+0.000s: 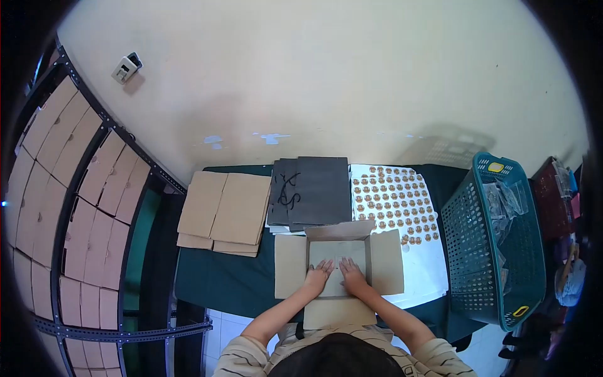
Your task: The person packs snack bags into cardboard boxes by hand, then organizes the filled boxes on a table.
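Note:
An open cardboard box [291, 267] stands at the table's front edge, its four flaps folded outward. Inside it, my left hand [321, 273] lies flat with fingers spread on the bottom. My right hand [351, 274] is pressed down beside it, fingers stretched out, a small gap between the two hands. Neither hand holds anything. Behind the box are black sheets [320, 191] with a dark scrawl on the left one. To the right, white sheets bear rows of round brown stickers [396, 195].
Folded flat cardboard [242, 207] is stacked on the left of the green-covered table [220, 286]. A green basket [468, 245] with plastic packets stands at the right. Shelves of cardboard boxes [85, 239] line the far left. A socket [127, 68] is on the wall.

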{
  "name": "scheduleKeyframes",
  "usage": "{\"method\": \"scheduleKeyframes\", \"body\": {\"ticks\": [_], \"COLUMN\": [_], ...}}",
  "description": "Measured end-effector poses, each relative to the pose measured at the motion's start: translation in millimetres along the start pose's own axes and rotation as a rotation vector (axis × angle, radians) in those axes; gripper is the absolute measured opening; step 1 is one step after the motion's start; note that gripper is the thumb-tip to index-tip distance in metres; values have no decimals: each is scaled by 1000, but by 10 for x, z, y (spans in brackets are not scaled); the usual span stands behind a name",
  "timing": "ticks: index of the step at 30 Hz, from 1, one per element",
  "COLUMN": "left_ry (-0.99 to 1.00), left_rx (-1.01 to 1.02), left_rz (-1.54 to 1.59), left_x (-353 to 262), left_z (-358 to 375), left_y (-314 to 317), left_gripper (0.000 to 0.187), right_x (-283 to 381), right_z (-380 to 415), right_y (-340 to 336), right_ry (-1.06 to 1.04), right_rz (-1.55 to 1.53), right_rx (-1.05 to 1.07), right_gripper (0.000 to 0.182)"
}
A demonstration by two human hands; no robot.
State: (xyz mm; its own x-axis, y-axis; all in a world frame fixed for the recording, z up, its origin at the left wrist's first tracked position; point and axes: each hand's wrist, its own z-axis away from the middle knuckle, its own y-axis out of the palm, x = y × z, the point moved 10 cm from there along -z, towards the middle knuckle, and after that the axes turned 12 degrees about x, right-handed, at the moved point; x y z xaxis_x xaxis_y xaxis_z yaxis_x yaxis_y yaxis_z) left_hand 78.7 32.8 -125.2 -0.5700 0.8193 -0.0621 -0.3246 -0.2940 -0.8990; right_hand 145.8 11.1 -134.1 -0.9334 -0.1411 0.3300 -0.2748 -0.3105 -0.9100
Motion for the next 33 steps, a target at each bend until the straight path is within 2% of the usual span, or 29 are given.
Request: {"method": "scheduleKeyframes", "body": {"ticks": [5,8,10,11,12,13,14,15,17,19,23,24,25,26,27,28,29,30,31,33], "left_ry": [50,75,111,114,114,33,-49,-85,-152,-250,-259,-262,-136,-2,-15,-13,-19,-25,-23,-27], "left_rx": [-50,-60,-149,-265,-265,-397,-530,-480,-463,-382,-437,-435,-534,-633,-650,-650,-596,-535,-529,-449], "left_rz": [4,-109,93,142,139,147,154,217,277,358,514,514,746,976,1134,1135,1290,1442,1444,1770], "left_x": [6,-59,-18,7,-11,50,137,208,292,421,588,636,670,686,744,758,787,798,804,819], "left_z": [-68,22,149,284,411,616,800,846,935,903,670,624,612,639,641,624,593,564,569,511], "left_y": [-70,-262,-483,-679,-801,-1037,-1213,-1155,-1130,-1001,-704,-624,-582,-605,-531,-521,-440,-353,-362,-246], "left_gripper": [53,50,48,50,50,49,48,60,64,73,73,73,74,75,76,76,76,77,77,78], "right_x": [-21,36,65,136,178,208,249,229,209,73,-357,-374,-397,-391,-479,-564,-645,-662,-680,-752], "right_z": [8,44,88,123,211,322,397,505,640,672,474,487,570,585,595,609,619,621,631,622], "right_y": [-67,-202,-396,-553,-847,-1111,-1261,-1428,-1538,-1428,-974,-1066,-1121,-1115,-1056,-989,-904,-900,-907,-889], "right_ry": [1,22,101,101,137,174,174,236,299,434,449,320,186,187,247,307,368,373,338,223], "right_rz": [19,-78,-80,-84,-54,-24,-23,-15,-10,-11,-87,-238,-389,-389,-493,-597,-702,-702,-774,-929], "right_rx": [-36,33,-43,-48,-137,-224,-225,-268,-307,-174,-181,-393,-600,-599,-570,-540,-506,-506,-534,-632], "right_gripper": [83,76,70,70,69,67,67,70,72,76,70,68,66,66,61,57,53,53,51,48]}}
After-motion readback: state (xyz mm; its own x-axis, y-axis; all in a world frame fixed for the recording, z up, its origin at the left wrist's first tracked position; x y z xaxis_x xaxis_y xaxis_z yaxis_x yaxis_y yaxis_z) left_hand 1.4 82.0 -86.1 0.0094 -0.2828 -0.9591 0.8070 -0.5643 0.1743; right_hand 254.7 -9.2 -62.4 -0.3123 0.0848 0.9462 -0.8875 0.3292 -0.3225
